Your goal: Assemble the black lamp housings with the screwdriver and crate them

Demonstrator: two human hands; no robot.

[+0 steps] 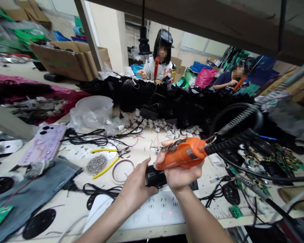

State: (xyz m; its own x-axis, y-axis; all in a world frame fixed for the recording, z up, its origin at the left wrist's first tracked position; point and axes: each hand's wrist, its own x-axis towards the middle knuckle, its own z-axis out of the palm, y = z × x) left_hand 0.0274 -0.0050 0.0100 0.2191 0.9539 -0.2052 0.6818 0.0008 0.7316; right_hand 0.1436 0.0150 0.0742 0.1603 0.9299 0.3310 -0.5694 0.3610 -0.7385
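Observation:
My right hand [183, 173] is wrapped round an orange electric screwdriver [182, 153], which hangs from a coiled spring and a black cord on the right. Its tip points left and down at a black plastic part [155, 179] on the bench. Around the left end of that part close the fingers and thumb of my left hand [136, 184]. The screwdriver and my right hand cover much of the part, so the contact at the tip is hidden. Left of my hands lie yellow-handled cutting pliers [111, 163], a heap of small screws [96, 164] and a tape roll [123, 171].
A white power strip [152, 214] lies just in front of my hands. Small white parts [164, 126] and a dark pile [192, 108] fill the back. Green circuit boards [235, 211] and cables crowd the right. Two people [162, 57] sit across the bench.

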